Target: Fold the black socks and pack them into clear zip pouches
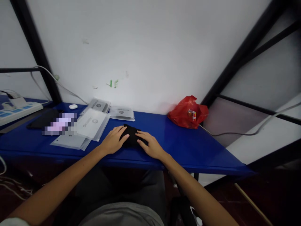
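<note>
Squarely between the left hand (114,140) and right hand (151,146) (both open, fingers spread on it) lies the black cloth (131,137).

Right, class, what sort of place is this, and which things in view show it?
Probably a lived-in room, perhaps a dormitory: a glossy blue desk against a marked white wall, slanting black metal posts, and a long white power strip at the left.

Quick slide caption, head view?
Left hand and right hand on a black item, between plastic pouches and a red bag on a blue table.
</note>
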`<state>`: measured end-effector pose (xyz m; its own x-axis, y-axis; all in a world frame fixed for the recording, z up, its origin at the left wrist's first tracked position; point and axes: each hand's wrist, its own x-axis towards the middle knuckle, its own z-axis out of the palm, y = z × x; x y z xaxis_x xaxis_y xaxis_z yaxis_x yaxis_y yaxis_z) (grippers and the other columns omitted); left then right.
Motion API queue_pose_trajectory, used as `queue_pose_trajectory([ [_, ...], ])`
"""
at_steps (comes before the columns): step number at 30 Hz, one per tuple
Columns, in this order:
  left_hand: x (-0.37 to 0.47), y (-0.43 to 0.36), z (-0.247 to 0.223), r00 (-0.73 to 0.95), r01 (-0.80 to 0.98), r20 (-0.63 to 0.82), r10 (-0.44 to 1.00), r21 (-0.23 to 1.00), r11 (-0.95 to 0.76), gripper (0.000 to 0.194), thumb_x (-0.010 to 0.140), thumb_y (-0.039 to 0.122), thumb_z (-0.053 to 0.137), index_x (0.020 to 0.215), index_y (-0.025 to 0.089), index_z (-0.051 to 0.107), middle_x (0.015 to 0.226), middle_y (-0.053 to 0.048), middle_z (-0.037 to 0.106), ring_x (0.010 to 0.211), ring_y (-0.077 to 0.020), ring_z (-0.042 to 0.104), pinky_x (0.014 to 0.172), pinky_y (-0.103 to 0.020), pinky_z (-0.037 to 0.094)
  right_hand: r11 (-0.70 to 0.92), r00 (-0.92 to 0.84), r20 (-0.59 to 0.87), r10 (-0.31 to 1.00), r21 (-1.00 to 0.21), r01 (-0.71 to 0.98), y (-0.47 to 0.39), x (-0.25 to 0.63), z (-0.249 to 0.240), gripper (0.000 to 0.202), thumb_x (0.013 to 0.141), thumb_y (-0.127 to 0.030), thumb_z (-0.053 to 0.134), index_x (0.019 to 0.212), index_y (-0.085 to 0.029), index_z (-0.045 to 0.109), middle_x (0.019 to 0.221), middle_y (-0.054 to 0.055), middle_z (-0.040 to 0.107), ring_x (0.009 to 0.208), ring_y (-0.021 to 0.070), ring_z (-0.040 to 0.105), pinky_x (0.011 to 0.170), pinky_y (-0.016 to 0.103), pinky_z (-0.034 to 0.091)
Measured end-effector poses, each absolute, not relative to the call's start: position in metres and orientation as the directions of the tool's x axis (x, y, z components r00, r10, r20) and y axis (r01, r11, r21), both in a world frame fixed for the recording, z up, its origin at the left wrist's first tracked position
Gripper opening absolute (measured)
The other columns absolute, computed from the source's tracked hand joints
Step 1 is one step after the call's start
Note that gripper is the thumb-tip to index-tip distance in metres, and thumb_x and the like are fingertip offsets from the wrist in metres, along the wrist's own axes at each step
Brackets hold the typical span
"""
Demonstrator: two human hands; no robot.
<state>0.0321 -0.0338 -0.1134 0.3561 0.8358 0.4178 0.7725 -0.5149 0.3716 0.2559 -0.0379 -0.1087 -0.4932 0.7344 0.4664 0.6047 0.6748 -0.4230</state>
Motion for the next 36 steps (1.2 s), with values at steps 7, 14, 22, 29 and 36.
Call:
queue_pose_trajectory([
  [7, 0.013, -0.033, -0.101, 0.282, 0.879, 0.547, 0.788, 0.183, -0.441, 0.034, 0.093, 0.025, 0.034, 0.115, 0.013, 0.057, 0.118, -0.014, 0.057, 0.113, -0.0257, 0.048, 0.096, -0.04, 0.039, 0.685, -0.493, 0.486, 0.722, -0.401, 0.608, -0.033, 0.245, -0.1, 0.036, 0.091, -0.034, 0.045, 0.124, -0.024, 0.056, 0.135, 0.01, 0.051, 0.127, 0.0236, 0.045, 0.106, 0.049, 0.035],
  [14, -0.013, -0.033, -0.093, 0.124, 0.991, 0.44, 0.889, -0.008, -0.134, 0.026, 0.088, 0.02, 0.041, 0.103, 0.012, 0.06, 0.106, -0.016, 0.057, 0.104, -0.0305, 0.048, 0.081, -0.041, 0.042, 0.728, -0.6, 0.417, 0.683, -0.328, 0.602, -0.021, 0.222, -0.097, 0.042, 0.092, -0.039, 0.042, 0.13, -0.025, 0.051, 0.141, 0.01, 0.044, 0.132, 0.0241, 0.037, 0.109, 0.052, 0.029],
  [22, -0.023, -0.031, -0.097, 0.061, 0.997, 0.337, 0.94, 0.028, -0.074, 0.027, 0.09, 0.017, 0.038, 0.097, 0.009, 0.062, 0.101, -0.016, 0.058, 0.1, -0.0271, 0.053, 0.076, -0.035, 0.047, 0.734, -0.666, 0.313, 0.677, -0.228, 0.64, -0.015, 0.199, -0.096, 0.049, 0.089, -0.043, 0.046, 0.133, -0.022, 0.047, 0.146, 0.012, 0.036, 0.136, 0.0274, 0.03, 0.109, 0.053, 0.027],
  [29, -0.017, -0.036, -0.086, 0.002, 0.999, 0.246, 0.969, 0.039, -0.012, 0.023, 0.086, 0.009, 0.042, 0.098, 0.009, 0.062, 0.099, -0.016, 0.062, 0.097, -0.0259, 0.059, 0.071, -0.032, 0.048, 0.717, -0.667, 0.263, 0.697, -0.22, 0.662, -0.013, 0.201, -0.097, 0.047, 0.089, -0.038, 0.046, 0.132, -0.02, 0.049, 0.143, 0.012, 0.041, 0.134, 0.0262, 0.035, 0.108, 0.049, 0.032],
  [36, 0.025, -0.062, -0.084, 0.171, 0.985, 0.246, 0.954, -0.072, -0.158, 0.024, 0.081, 0.0, 0.045, 0.098, 0.008, 0.059, 0.095, -0.014, 0.063, 0.092, -0.0255, 0.061, 0.069, -0.033, 0.048, 0.6, -0.546, 0.264, 0.795, -0.206, 0.773, -0.015, 0.249, -0.099, 0.045, 0.089, -0.037, 0.045, 0.129, -0.017, 0.052, 0.141, 0.013, 0.044, 0.131, 0.0252, 0.039, 0.108, 0.046, 0.033],
])
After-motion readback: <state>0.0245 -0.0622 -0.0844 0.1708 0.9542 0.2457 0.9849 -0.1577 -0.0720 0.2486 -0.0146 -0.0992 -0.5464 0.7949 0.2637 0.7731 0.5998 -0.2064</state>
